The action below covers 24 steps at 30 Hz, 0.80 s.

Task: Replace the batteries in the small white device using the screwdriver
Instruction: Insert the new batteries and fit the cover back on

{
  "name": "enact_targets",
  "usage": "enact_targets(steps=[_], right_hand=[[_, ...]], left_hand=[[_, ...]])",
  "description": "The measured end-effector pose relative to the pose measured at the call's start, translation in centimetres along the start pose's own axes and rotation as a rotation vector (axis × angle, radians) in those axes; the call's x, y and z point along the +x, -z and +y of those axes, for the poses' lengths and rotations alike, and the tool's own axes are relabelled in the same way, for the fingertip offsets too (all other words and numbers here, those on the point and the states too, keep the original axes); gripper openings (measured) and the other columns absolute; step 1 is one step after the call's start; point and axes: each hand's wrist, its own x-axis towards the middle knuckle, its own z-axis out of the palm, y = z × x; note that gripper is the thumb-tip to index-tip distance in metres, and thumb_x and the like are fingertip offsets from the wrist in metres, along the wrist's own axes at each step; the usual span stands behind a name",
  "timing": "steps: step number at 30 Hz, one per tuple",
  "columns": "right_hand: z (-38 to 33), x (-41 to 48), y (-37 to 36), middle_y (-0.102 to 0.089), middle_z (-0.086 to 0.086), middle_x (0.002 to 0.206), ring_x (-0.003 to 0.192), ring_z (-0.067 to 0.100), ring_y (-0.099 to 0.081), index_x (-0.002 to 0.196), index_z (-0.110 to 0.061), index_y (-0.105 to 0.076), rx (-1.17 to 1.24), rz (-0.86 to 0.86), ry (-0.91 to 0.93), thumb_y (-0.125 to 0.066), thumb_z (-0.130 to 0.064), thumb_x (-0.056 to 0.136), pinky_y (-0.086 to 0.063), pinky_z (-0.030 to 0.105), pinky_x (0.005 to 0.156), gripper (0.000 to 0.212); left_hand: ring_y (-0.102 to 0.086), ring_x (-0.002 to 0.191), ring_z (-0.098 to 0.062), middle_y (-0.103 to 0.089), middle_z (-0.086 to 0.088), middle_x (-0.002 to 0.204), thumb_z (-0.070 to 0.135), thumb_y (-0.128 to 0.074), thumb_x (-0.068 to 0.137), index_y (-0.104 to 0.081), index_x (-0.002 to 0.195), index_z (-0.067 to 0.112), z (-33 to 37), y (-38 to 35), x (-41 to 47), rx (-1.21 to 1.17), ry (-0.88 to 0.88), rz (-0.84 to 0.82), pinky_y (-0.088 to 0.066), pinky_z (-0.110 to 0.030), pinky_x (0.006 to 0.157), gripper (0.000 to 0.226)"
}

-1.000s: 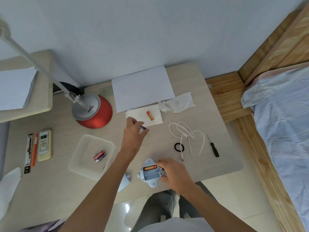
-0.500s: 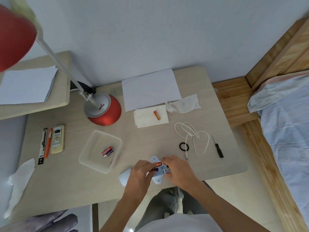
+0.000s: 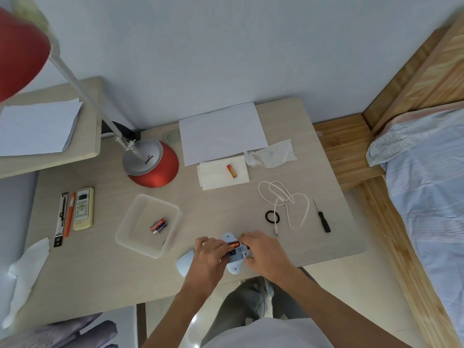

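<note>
I read one marking only: "COOPER", printed in dark letters on the silver lamp base [image 3: 147, 160].

The left hand [image 3: 209, 257], seen a second ago out by the napkin [image 3: 216, 178] with a dark battery [image 3: 231, 252] pinched, has been brought back to the white device [image 3: 234, 267], where the battery is held at the open compartment.

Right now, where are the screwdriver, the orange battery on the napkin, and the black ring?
screwdriver [image 3: 324, 220]: head view, on its black handle.
orange battery [image 3: 232, 171]: head view, middle of its body.
black ring [image 3: 266, 217]: head view, left side of the band.
</note>
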Motion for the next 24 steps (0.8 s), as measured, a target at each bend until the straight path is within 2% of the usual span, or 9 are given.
enact_targets(steps=[4, 7, 11, 13, 16, 18, 20, 22, 24], right_hand=[[0.0, -0.1, -0.1, -0.066, -0.006, 0.128, 0.111, 0.014, -0.061, 0.139, -0.027, -0.057, 0.005, -0.005, -0.003, -0.077, -0.035, 0.092, -0.057, 0.03, 0.093, 0.051], [0.1, -0.1, -0.1, -0.067, -0.005, 0.127, 0.11, 0.016, -0.061, 0.137, -0.025, -0.059, 0.002, 0.0, -0.002, -0.077, -0.032, 0.09, -0.057, 0.032, 0.092, 0.05], [0.3, -0.3, -0.3, -0.069, -0.006, 0.117, 0.102, 0.013, -0.06, 0.13, -0.026, -0.061, 0.005, 0.019, -0.036, -0.076, -0.031, 0.089, -0.054, 0.026, 0.088, 0.044], [0.5, -0.4, -0.3, -0.069, -0.007, 0.116, 0.102, 0.013, -0.059, 0.13, -0.026, -0.062, 0.003, 0.025, -0.048, -0.075, -0.031, 0.089, -0.051, 0.024, 0.086, 0.044], [0.5, -0.3, 0.0, -0.069, -0.007, 0.116, 0.104, 0.014, -0.06, 0.13, -0.025, -0.062, 0.004, 0.018, -0.04, -0.076, -0.031, 0.088, -0.05, 0.026, 0.086, 0.044], [0.4, -0.3, 0.1, -0.069, -0.007, 0.116, 0.104, 0.014, -0.06, 0.129, -0.025, -0.063, 0.001, 0.019, -0.026, -0.077, -0.032, 0.088, -0.05, 0.025, 0.085, 0.044], [0.2, -0.3, 0.0, -0.069, -0.007, 0.119, 0.105, 0.013, -0.061, 0.13, -0.026, -0.063, 0.014, 0.019, -0.023, -0.079, -0.035, 0.089, -0.049, 0.023, 0.088, 0.045], [0.1, -0.3, -0.1, -0.069, -0.006, 0.121, 0.106, 0.013, -0.062, 0.132, -0.026, -0.063, 0.028, 0.014, -0.024, -0.08, -0.035, 0.089, -0.053, 0.024, 0.092, 0.048], [-0.1, -0.3, 0.0, -0.07, -0.005, 0.119, 0.105, 0.014, -0.063, 0.131, -0.024, -0.064, 0.028, 0.01, -0.025, -0.081, -0.033, 0.088, -0.057, 0.03, 0.092, 0.047]], left_hand=[[-0.068, 0.077, -0.016, -0.077, 0.005, 0.086, 0.008, -0.096, 0.074, -0.08, 0.094, 0.021, 0.0, 0.3, 0.2, 0.038, -0.037, -0.002, -0.04, -0.033, 0.095, 0.028], [-0.063, 0.074, -0.017, -0.073, 0.005, 0.079, 0.008, -0.095, 0.075, -0.081, 0.091, 0.021, 0.2, 0.2, 0.6, 0.018, -0.033, 0.007, -0.037, -0.03, 0.092, 0.025], [-0.054, 0.071, -0.017, -0.069, 0.007, 0.072, 0.008, -0.093, 0.078, -0.077, 0.083, 0.021, 1.0, -0.2, 1.5, 0.022, -0.081, -0.043, -0.042, -0.032, 0.087, 0.021], [-0.054, 0.071, -0.016, -0.07, 0.007, 0.073, 0.014, -0.091, 0.081, -0.076, 0.082, 0.021, 1.0, -0.1, 1.8, 0.043, -0.116, -0.064, -0.046, -0.033, 0.088, 0.017], [-0.056, 0.07, -0.014, -0.073, 0.008, 0.076, 0.021, -0.088, 0.087, -0.077, 0.086, 0.022, 0.3, 0.0, 1.8, 0.034, -0.111, -0.071, -0.043, -0.032, 0.096, 0.01], [-0.058, 0.069, -0.013, -0.075, 0.007, 0.078, 0.02, -0.088, 0.086, -0.08, 0.09, 0.021, 0.1, 0.1, 1.6, 0.007, -0.096, -0.073, -0.046, -0.033, 0.098, 0.009], [-0.062, 0.068, -0.013, -0.076, 0.005, 0.078, 0.013, -0.093, 0.079, -0.083, 0.091, 0.019, 0.2, 0.3, 1.2, -0.012, -0.08, -0.069, -0.05, -0.029, 0.098, 0.017], [-0.069, 0.074, -0.017, -0.077, 0.002, 0.079, 0.005, -0.097, 0.07, -0.084, 0.086, 0.017, 0.1, 0.2, 1.0, -0.023, -0.038, -0.067, -0.052, -0.022, 0.089, 0.023], [-0.068, 0.08, -0.02, -0.076, 0.002, 0.078, 0.003, -0.099, 0.066, -0.083, 0.082, 0.017, -0.3, 0.0, 1.1, -0.044, 0.024, -0.066, -0.056, -0.023, 0.076, 0.026]])
